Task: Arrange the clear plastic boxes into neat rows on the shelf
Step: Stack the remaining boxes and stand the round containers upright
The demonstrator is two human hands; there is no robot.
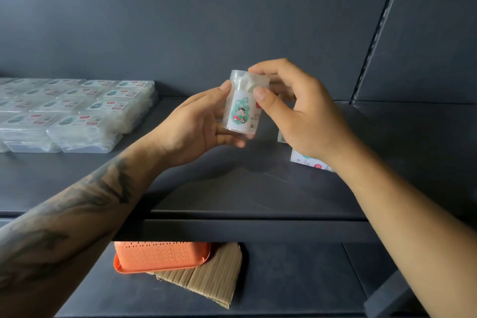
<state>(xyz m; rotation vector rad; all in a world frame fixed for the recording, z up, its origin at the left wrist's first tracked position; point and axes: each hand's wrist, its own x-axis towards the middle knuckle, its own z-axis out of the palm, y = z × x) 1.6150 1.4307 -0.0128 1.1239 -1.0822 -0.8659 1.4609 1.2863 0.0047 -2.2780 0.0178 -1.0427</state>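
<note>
Both hands hold one small clear plastic cylindrical container with a cartoon label above the dark grey shelf board. Curled fingers of the left hand cradle its lower side and base, while the right hand pinches its lid end between thumb and fingertips. Well left of the grip, flat clear plastic boxes with labels sit in stacked rows on the shelf. Just right of the grip, behind the right hand, white labelled packs are partly hidden. Below the grip, on the lower shelf, an orange perforated plastic basket lies on brown corrugated cardboard.
</note>
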